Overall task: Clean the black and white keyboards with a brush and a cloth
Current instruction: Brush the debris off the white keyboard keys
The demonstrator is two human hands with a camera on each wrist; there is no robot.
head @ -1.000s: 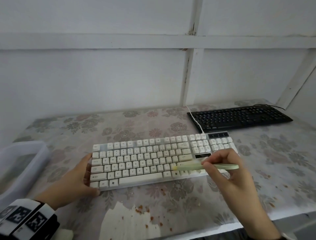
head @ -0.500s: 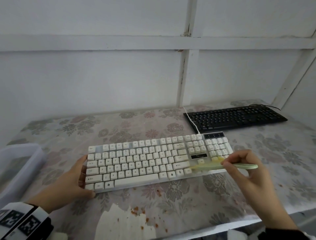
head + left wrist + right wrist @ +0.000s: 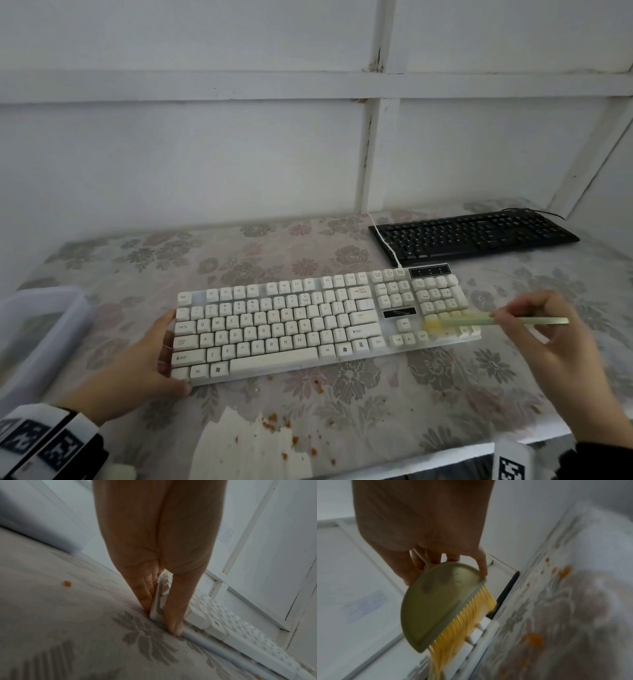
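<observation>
The brushing step is in hand. At lower centre of the head view, the right hand pinches the pale green plastic brush with yellow bristles over the number pad of the white plastic keyboard. The left hand braces its left end, fingers straight. The flat black keyboard waits upper right on the floral-covered table. Next likely comes sweeping the remaining rows, then wiping; no cloth is clearly identifiable.

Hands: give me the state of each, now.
Left hand: open, braced against the white keyboard's end.
Right hand: holding the brush.

White panelled wall; floral tablecloth, stained.
</observation>
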